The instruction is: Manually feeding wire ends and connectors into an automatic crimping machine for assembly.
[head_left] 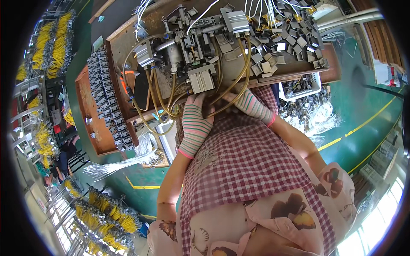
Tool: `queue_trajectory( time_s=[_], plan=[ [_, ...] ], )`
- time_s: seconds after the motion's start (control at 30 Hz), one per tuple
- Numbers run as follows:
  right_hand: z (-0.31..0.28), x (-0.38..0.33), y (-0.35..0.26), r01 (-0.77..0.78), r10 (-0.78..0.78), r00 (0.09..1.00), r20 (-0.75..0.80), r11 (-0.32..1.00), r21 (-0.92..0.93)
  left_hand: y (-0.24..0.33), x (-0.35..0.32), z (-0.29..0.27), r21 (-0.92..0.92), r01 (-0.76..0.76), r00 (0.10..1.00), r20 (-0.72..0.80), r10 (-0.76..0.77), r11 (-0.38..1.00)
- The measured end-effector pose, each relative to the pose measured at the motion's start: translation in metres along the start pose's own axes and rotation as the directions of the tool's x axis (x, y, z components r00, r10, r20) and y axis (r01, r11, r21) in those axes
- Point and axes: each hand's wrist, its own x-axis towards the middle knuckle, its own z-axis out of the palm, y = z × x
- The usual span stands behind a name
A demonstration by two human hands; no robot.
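Note:
My left hand (196, 124), in a striped fingerless-looking glove, is at the bench's front edge, just below a square metal cylinder block (201, 80). Its fingertips sink into shadow under the tubing. My right hand (255, 105), gloved alike, lies by the same edge, its fingers hidden behind an amber air tube (244, 81). Whether either hand holds anything cannot be seen. Above them stands a metal pneumatic fixture (194, 42) with cylinders at both sides. A checked apron (247, 158) covers my lap beneath the hands.
Right on the bench lies a heap of small metal casings (290, 40) with white wires. A wooden tray (96, 132) with rows of metal parts stands at left. Below the bench are a white basket (301, 94) and bundles of white wire (145, 153). An orange-handled tool (124, 85) lies near the tubes.

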Motion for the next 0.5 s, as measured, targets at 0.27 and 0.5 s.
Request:
queue_trajectory(
  time_s=[0.27,0.5],
  plan=[
    [-0.005,-0.008,-0.003,0.274,-0.276,0.961,-0.022,0.959,-0.074,0.030,0.020,-0.015,-0.065,0.047,0.995,0.086,-0.041,0.997],
    [-0.017,0.020,-0.028,0.483,-0.692,0.716,0.087,0.402,-0.778,0.016,0.047,-0.039,-0.162,0.210,0.948,0.274,-0.161,0.964]
  ],
)
